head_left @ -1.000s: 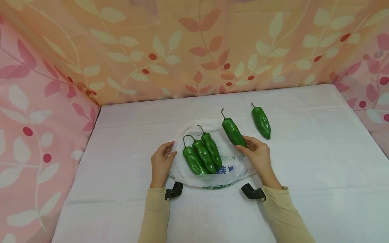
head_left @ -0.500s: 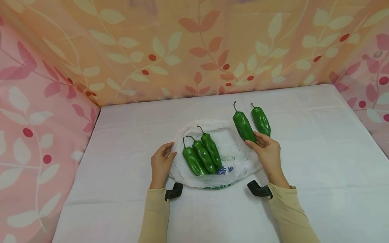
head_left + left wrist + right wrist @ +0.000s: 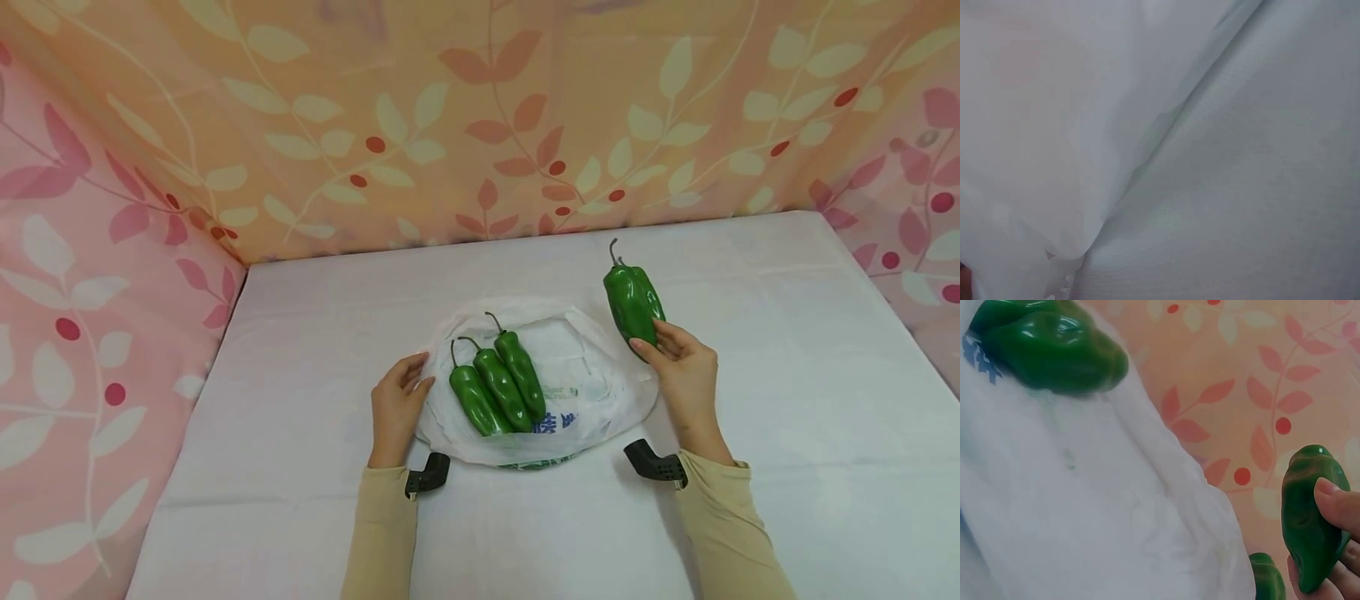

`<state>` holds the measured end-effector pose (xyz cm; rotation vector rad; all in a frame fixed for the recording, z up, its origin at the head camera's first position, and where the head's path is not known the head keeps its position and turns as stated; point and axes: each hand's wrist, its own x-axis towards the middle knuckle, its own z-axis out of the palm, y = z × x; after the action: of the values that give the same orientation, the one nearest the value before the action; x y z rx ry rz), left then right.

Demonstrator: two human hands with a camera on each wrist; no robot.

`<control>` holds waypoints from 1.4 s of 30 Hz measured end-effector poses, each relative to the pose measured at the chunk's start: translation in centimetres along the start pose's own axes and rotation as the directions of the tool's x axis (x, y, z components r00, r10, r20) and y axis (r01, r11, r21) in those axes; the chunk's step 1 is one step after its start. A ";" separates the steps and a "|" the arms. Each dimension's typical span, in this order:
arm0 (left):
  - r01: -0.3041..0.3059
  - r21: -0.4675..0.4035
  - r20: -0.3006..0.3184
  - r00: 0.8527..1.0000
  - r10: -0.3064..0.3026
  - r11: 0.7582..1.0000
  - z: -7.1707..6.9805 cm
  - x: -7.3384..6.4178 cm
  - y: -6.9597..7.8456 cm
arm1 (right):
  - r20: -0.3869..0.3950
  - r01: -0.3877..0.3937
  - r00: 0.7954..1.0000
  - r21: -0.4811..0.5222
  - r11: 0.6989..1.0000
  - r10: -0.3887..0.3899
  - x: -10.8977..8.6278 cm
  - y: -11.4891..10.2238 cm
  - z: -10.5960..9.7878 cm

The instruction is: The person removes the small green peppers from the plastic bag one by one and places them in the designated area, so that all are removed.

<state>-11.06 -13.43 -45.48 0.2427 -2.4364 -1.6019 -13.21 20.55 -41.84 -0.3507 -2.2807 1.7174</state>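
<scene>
A white plastic bag [image 3: 592, 350] lies spread with its mouth wide, and three long green peppers [image 3: 486, 400] rest side by side in its left half. My left hand [image 3: 397, 408] pinches the bag's left edge; in the left wrist view the white film of the bag [image 3: 1041, 125] hides most of that hand. Beyond the bag's right rim, my right hand [image 3: 686, 375] grips the lower end of another green pepper [image 3: 628, 300] between thumb and fingers. Right behind it, partly covered, is one more green pepper [image 3: 651, 293]. The right wrist view shows the held pepper [image 3: 1310, 512] under my thumb.
A white cloth [image 3: 787, 375] covers the table. An orange leaf-patterned curtain [image 3: 420, 108] hangs along the back edge, with pink patterned curtains [image 3: 75, 333] at the sides. A black wrist mount [image 3: 654, 462] sits by the right sleeve, another [image 3: 427, 475] by the left.
My right hand has carried its pepper from over the bag to the right and away from me, until it overlaps the pepper on the table. My left hand stays at the bag's edge.
</scene>
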 end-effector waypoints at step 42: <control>0.012 -0.009 0.014 1.000 -0.012 1.000 0.0 0.1 -0.2 | -0.128 -0.112 0.987 -0.132 0.985 0.095 4.3 2.2 -4.2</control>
<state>-11.11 -13.55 -45.64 0.2463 -2.4420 -1.6245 -15.72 26.45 -42.60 -0.5951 -2.3357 1.5411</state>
